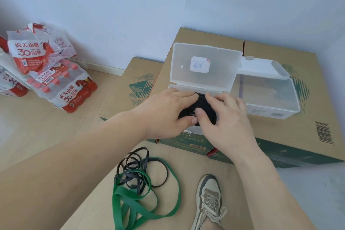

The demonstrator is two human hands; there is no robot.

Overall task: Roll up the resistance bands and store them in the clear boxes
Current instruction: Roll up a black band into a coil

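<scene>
Left hand (pixel 166 112) and right hand (pixel 225 119) pinch the black roll (pixel 200 101) (springy!), so press it flat into the box (pixel 186 74).

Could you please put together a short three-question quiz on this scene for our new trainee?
1. True or false: the left hand and the right hand both hold the rolled black band at the clear box with the raised lid.
2. Where does the green band lie?
A. on the floor
B. inside the clear box with the raised lid
C. in the left hand
3. How many clear boxes stand open on the cardboard carton?

Key: 1 true; 2 A; 3 two, the one with the raised lid and the second clear box to its right.
</scene>
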